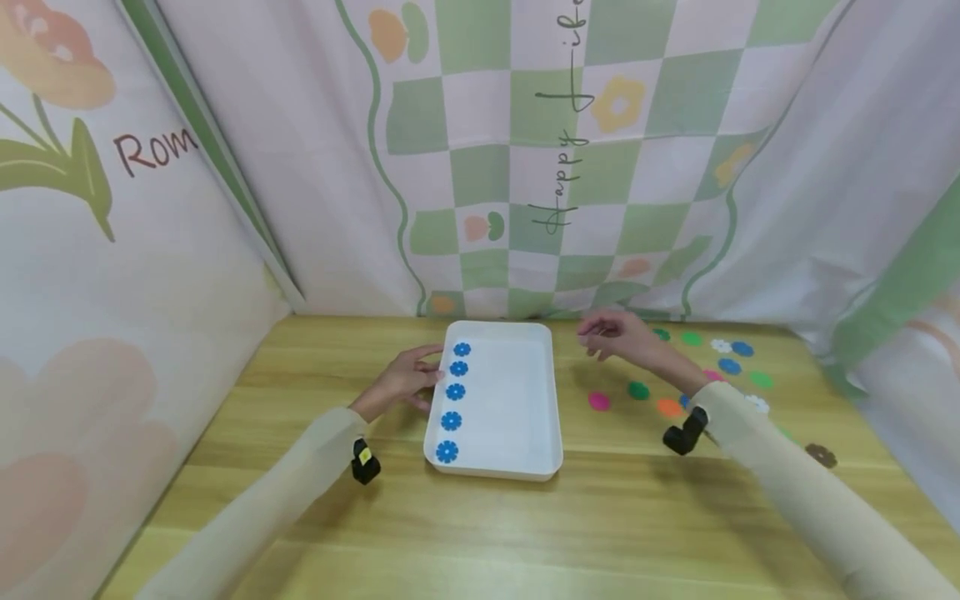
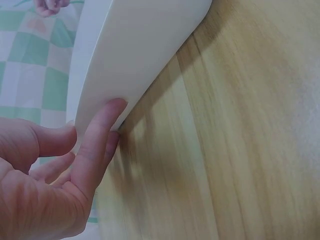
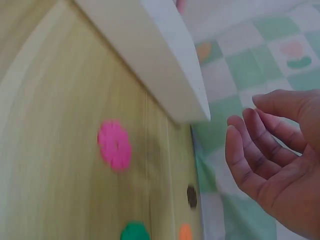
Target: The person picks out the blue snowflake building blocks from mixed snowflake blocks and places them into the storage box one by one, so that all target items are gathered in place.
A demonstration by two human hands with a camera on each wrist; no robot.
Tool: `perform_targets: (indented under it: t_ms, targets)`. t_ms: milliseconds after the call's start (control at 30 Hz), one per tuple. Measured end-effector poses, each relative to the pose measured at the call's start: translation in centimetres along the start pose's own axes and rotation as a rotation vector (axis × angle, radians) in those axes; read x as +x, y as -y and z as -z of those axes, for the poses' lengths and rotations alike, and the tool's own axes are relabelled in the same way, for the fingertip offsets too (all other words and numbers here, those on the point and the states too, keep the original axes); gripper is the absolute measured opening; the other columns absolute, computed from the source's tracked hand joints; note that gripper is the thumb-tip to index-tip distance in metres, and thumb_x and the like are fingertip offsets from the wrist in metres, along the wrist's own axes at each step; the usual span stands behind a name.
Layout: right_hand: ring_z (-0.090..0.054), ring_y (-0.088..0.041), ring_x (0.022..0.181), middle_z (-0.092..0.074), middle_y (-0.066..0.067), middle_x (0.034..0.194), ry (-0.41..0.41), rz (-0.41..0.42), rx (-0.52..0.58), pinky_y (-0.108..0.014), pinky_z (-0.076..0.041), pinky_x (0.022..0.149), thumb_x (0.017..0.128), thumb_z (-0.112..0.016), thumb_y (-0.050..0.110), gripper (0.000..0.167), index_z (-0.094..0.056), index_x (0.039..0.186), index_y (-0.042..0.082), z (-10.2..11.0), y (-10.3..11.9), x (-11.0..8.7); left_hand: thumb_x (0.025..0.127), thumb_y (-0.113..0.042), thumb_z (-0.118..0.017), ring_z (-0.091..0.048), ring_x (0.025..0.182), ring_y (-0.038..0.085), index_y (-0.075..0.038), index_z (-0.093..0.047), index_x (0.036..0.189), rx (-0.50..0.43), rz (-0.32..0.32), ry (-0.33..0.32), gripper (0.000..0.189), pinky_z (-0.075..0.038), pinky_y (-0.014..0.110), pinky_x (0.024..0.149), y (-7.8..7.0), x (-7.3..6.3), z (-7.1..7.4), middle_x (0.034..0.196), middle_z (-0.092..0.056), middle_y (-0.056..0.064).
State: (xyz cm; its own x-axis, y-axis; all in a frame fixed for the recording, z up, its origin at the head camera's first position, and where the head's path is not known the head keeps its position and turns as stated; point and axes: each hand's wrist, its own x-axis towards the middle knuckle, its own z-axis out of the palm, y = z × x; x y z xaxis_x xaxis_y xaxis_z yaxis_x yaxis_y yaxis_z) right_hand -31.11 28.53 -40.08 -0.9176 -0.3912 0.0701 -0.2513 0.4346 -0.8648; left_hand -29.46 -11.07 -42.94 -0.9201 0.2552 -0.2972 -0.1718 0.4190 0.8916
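The curtain (image 1: 480, 175) bounds the tabletop (image 1: 487, 533) behind the central tray (image 1: 510, 400), roomy right of one seemingly finished column. The left hand (image 1: 401, 379), loosely spread, touches its left wall; the right hand (image 1: 621, 335), half-curled, visibly holding nothing, hovers right. Five blue discs (image 1: 455, 392) sit inside; loose discs (image 1: 638, 390) lie right, unplaced.

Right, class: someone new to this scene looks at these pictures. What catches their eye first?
Probably the white tray in the middle of the table, with five blue flower-shaped discs lined up along its left side. Next, the scatter of differently coloured loose discs to the tray's right. Behind them, the green-and-white checked cloth fills much of the background.
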Motion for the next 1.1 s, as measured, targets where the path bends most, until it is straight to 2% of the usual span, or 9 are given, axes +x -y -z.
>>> perform_targets:
  t_ms: [133,367,500,600,767,900,967,1000,1100]
  targets:
    - [-0.071,-0.013,0.083,-0.071,-0.025,0.106,-0.058,0.003,-0.025,-0.032,-0.067,0.073,0.102,-0.065,0.004,0.031,-0.059,0.123,-0.017,2.3,-2.2,-0.9,0.107,-0.009,-0.06,-0.067,0.119,0.039,-0.015,-0.04,0.162,-0.021,-0.002,0.008,0.059,-0.069,0.038,0.073,0.1,0.0,0.0,0.15,-0.053,0.028]
    - [-0.068,-0.005,0.093,-0.071,-0.023,0.116,-0.075,-0.055,-0.165,-0.028,-0.065,0.08,0.106,-0.061,0.01,0.032,-0.058,0.13,-0.011,6.5,-5.0,-3.2,0.107,-0.009,-0.059,-0.067,0.119,0.039,-0.014,-0.038,0.162,-0.03,-0.002,0.009,0.06,-0.069,0.039,0.072,0.2,-0.1,0.2,0.151,-0.052,0.028]
    - [-0.063,0.003,0.092,-0.07,-0.027,0.113,-0.132,-0.005,-0.26,-0.016,-0.059,0.078,0.103,-0.064,0.003,0.03,-0.06,0.127,-0.014,8.6,-6.4,-4.6,0.107,-0.011,-0.059,-0.068,0.119,0.038,-0.017,-0.038,0.163,-0.038,0.0,0.013,0.06,-0.069,0.038,0.074,0.5,0.3,0.3,0.152,-0.052,0.027]
    - [-0.06,0.007,0.09,-0.071,-0.024,0.109,-0.176,0.005,-0.317,-0.01,-0.055,0.076,0.102,-0.065,0.001,0.029,-0.06,0.125,-0.015,10.1,-7.7,-5.6,0.107,-0.012,-0.059,-0.068,0.118,0.036,-0.018,-0.039,0.163,-0.03,0.004,0.017,0.059,-0.068,0.037,0.074,0.9,0.6,0.2,0.153,-0.052,0.026]
    - [-0.054,0.018,0.095,-0.068,-0.028,0.121,-0.184,-0.079,-0.332,-0.005,-0.051,0.079,0.106,-0.062,0.013,0.036,-0.057,0.132,-0.011,12.0,-9.8,-7.4,0.108,-0.014,-0.059,-0.069,0.118,0.035,-0.019,-0.039,0.163,-0.038,0.001,0.025,0.058,-0.068,0.037,0.075,1.2,0.6,0.4,0.155,-0.049,0.026]
    - [-0.05,0.022,0.097,-0.062,-0.034,0.132,-0.182,-0.124,-0.367,-0.007,-0.051,0.079,0.108,-0.06,0.022,0.043,-0.055,0.139,-0.008,13.4,-11.3,-8.9,0.108,-0.014,-0.058,-0.069,0.116,0.035,-0.019,-0.038,0.163,-0.043,-0.004,0.034,0.059,-0.068,0.037,0.075,1.1,0.5,0.4,0.155,-0.049,0.026]
    - [-0.048,0.022,0.094,-0.063,-0.033,0.132,-0.197,-0.154,-0.405,-0.013,-0.052,0.077,0.108,-0.06,0.028,0.045,-0.056,0.139,-0.005,13.9,-12.1,-9.3,0.109,-0.013,-0.057,-0.07,0.116,0.035,-0.018,-0.037,0.163,-0.043,-0.008,0.035,0.058,-0.068,0.037,0.075,1.1,0.4,0.4,0.155,-0.049,0.026]
    - [-0.049,0.021,0.093,-0.067,-0.027,0.129,-0.207,-0.16,-0.413,-0.015,-0.054,0.076,0.108,-0.061,0.029,0.045,-0.057,0.138,-0.004,14.2,-12.4,-9.5,0.109,-0.013,-0.057,-0.07,0.116,0.036,-0.018,-0.037,0.163,-0.042,-0.01,0.034,0.058,-0.068,0.037,0.075,1.0,0.4,0.4,0.155,-0.049,0.027]
    - [-0.054,0.017,0.091,-0.074,-0.001,0.116,-0.23,-0.174,-0.403,-0.019,-0.055,0.074,0.107,-0.061,0.03,0.044,-0.058,0.137,-0.004,14.9,-13.2,-10.1,0.109,-0.013,-0.057,-0.071,0.114,0.035,-0.017,-0.038,0.163,-0.048,-0.017,0.034,0.058,-0.068,0.036,0.074,1.0,0.3,0.5,0.154,-0.05,0.027]
